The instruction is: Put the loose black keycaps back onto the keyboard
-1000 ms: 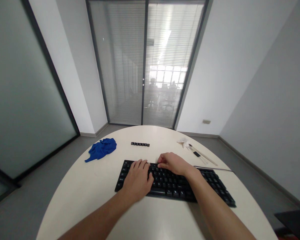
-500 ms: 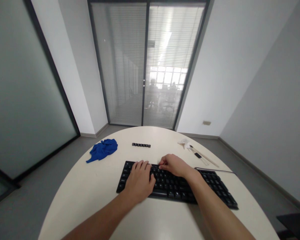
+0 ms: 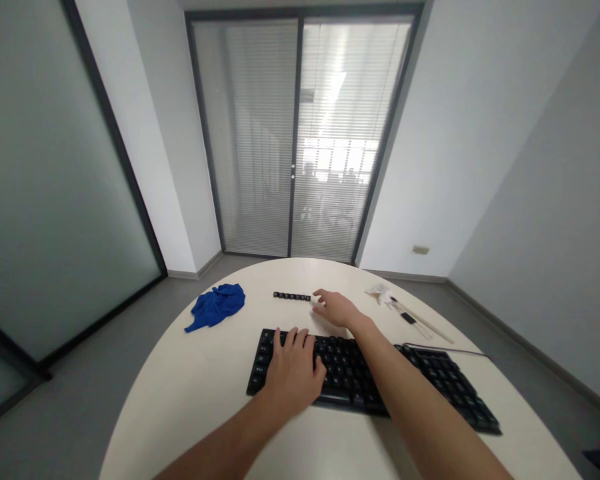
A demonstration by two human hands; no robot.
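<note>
A black keyboard [image 3: 347, 373] lies across the near part of the round table, partly covered by my hands and right forearm. Spread over its left end is my left hand [image 3: 296, 370], fingers apart and resting on the keys. My right hand [image 3: 336, 310] is beyond the keyboard, thumb and forefinger parted with nothing seen between them. Just left of those fingertips is a short row of loose black keycaps [image 3: 292, 297]; a small gap separates them from the hand.
A crumpled blue cloth [image 3: 217, 307] lies at the table's left. On the right are a white tissue [image 3: 379, 291], thin sticks or brushes [image 3: 427, 321] and a small black piece [image 3: 408, 318]. The keyboard cable [image 3: 450, 349] runs toward the right edge of the pale table [image 3: 195, 393].
My right hand has left the keyboard's upper row, reached forward to the keycap row and opened its fingers. My left hand stays on the keyboard. The view has shifted slightly.
</note>
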